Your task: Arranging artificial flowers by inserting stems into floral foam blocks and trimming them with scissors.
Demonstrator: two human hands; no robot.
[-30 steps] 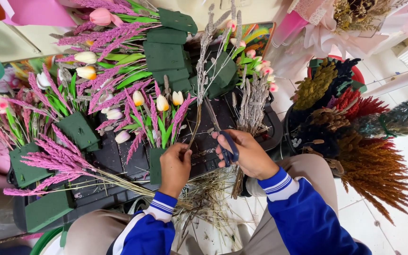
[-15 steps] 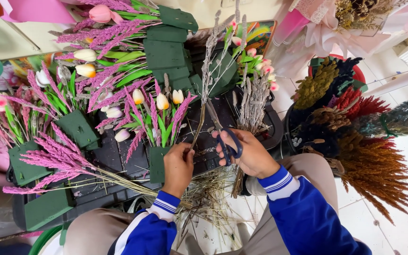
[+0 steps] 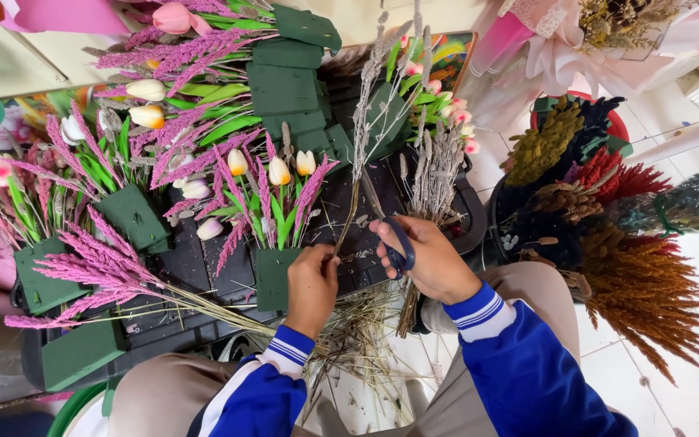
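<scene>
Green foam blocks [image 3: 283,89] stuck with pink plumes and tulips [image 3: 278,171] crowd a dark tray [image 3: 204,267] above a white tiled floor [image 3: 673,388], with a bucket of dried rust and red grasses [image 3: 633,275] at the right. A seated person's left hand [image 3: 311,285] reaches forward, fingers pinched together on the base of a tall dried lavender stem [image 3: 362,137]. Their right hand [image 3: 426,260] sits just beside it, fingers curled closed through the handles of dark scissors [image 3: 398,243], both wrists in blue sleeves.
</scene>
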